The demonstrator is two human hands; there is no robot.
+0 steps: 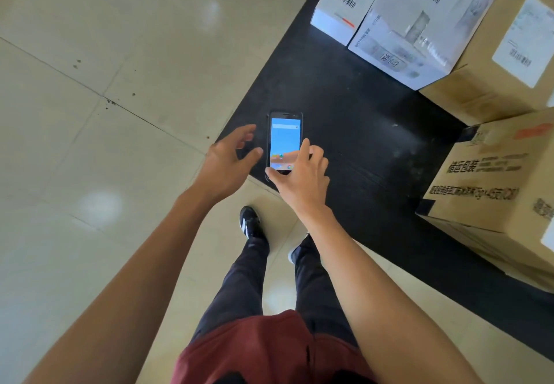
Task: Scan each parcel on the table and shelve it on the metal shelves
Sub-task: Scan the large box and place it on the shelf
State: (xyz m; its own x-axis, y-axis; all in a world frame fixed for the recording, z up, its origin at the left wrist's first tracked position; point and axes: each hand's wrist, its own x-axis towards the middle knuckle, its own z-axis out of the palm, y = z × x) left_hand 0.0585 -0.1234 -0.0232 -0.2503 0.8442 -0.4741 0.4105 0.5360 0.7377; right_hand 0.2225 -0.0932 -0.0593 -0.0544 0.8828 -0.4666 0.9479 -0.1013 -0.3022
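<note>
Two hands, right hand (302, 178) gripping one phone (284, 141), four parcels (416, 24)

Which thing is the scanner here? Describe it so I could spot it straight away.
Look at the black table and follow it to the corner nearest the person. There lies a dark handheld device between the left hand and right hand, whose fingers pinch it. Unlike the cardboard parcels farther along, it is small, flat, with a lit blue screen.
</note>
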